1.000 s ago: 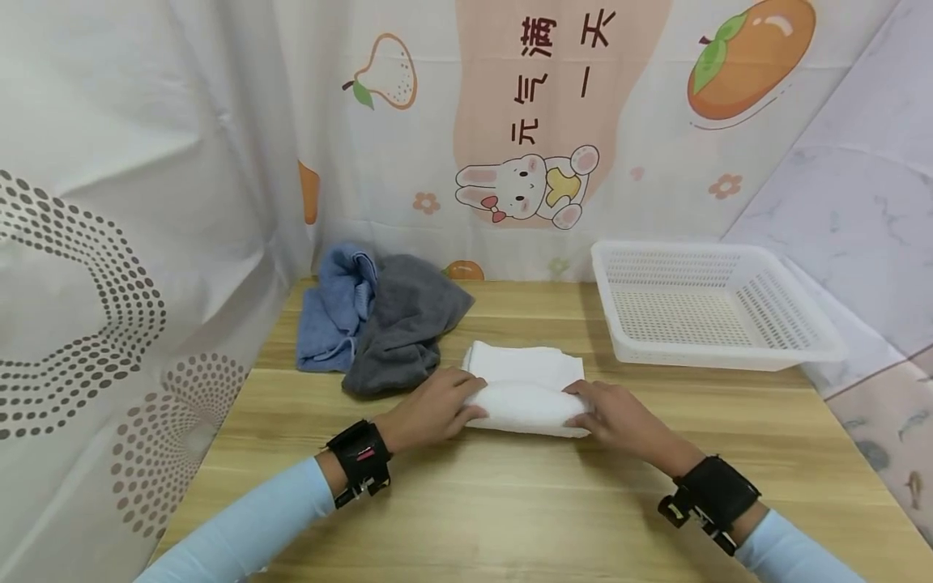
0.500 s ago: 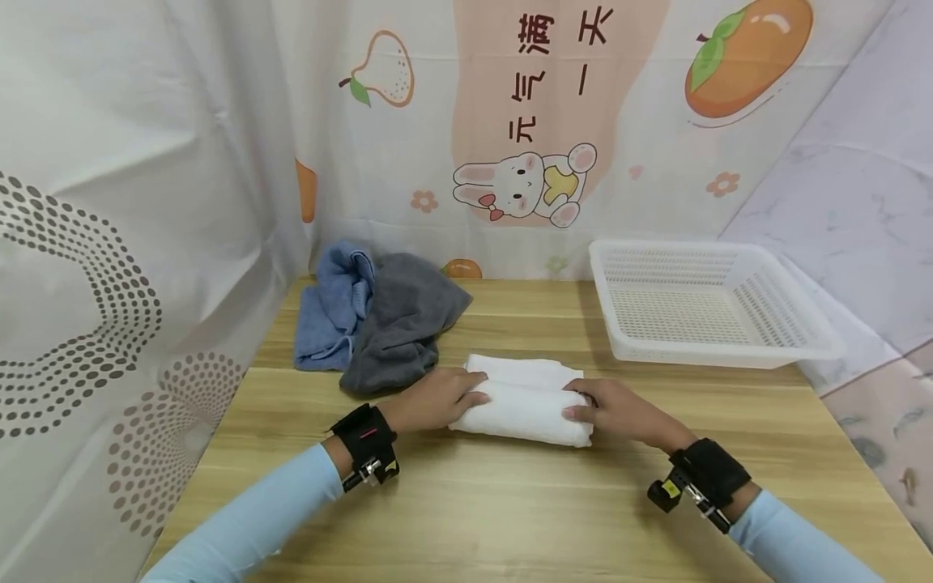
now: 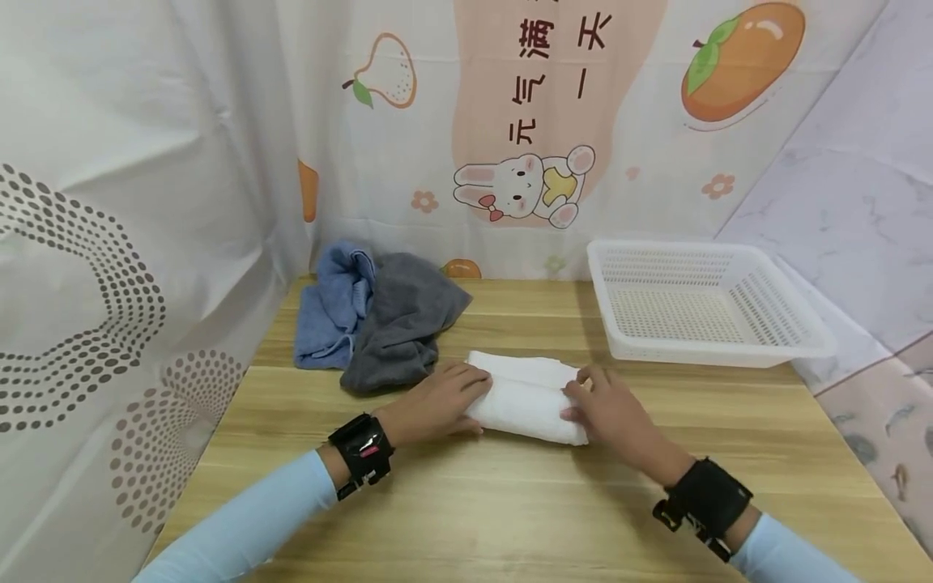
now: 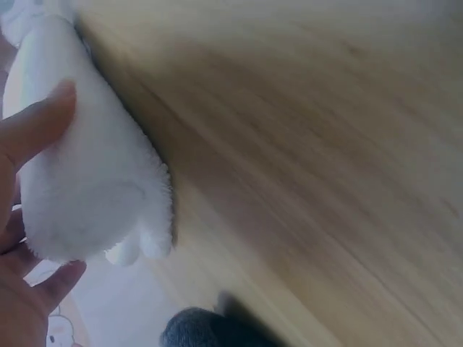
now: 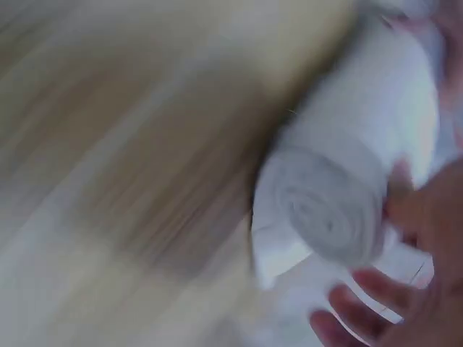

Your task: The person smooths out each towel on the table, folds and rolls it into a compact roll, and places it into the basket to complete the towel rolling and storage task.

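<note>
While the left hand [image 3: 437,398] and right hand [image 3: 608,410] each curl a grip round an end of the white towel [image 3: 525,394], uneven pressure could make the roll loosen or skew on the surface [image 3: 510,502].

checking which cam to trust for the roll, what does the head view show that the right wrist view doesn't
Only the head view shows the left hand, the crumpled blue towel and grey towel, the white perforated plastic basket and the printed curtain. Only the right wrist view shows the spiral end of the rolled white towel. Both show that towel, the right hand on it and the wooden table.
</note>
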`<state>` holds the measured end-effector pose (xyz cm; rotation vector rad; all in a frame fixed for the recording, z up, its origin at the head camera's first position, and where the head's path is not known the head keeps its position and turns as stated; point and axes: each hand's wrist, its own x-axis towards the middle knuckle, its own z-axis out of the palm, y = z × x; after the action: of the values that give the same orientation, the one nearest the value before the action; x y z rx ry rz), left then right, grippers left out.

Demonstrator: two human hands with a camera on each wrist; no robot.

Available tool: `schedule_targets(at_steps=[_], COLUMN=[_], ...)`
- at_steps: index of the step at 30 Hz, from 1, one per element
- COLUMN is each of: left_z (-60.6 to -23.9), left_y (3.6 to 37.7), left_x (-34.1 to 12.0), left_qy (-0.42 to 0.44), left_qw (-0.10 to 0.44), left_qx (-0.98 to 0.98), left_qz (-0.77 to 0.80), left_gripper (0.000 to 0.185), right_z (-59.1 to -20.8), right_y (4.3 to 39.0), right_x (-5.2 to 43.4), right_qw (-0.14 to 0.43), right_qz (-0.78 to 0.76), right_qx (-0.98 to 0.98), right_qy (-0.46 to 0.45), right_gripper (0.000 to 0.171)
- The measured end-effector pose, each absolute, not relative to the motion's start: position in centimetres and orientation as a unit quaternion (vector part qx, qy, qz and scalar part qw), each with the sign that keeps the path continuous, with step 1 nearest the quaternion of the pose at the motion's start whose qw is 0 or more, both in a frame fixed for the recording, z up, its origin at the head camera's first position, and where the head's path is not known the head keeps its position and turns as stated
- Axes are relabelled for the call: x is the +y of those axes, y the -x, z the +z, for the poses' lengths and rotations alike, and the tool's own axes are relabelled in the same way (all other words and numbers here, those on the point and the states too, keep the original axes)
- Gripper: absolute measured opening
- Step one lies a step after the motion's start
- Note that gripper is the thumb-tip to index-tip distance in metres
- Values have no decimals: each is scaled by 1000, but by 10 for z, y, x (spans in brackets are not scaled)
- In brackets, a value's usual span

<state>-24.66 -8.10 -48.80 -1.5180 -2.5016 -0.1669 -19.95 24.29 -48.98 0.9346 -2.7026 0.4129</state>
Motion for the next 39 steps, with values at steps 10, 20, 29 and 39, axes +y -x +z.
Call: schedule_targets(at_steps=[10, 20, 29, 39], left_z=[-486, -482, -480, -485], left_y=[251, 258, 269, 270], left_x=[-77, -75, -68, -66], left_qy=[500, 507, 493, 462], left_qw=[37, 12, -24, -48], left_qx=[-856, -857, -864, -866], left_qz=[-124, -91, -94, -186], left_gripper=[55, 55, 46, 29], right_z=[-501, -505, -496, -467], right_y=[163, 176, 203, 233], right_x=[226, 229, 237, 250], right_qw=[214, 198, 91, -103], right_qz=[6, -50, 76, 203], right_qx=[-914, -913, -938, -910], right_qy=[-344, -354, -327, -347], right_gripper=[69, 94, 68, 67])
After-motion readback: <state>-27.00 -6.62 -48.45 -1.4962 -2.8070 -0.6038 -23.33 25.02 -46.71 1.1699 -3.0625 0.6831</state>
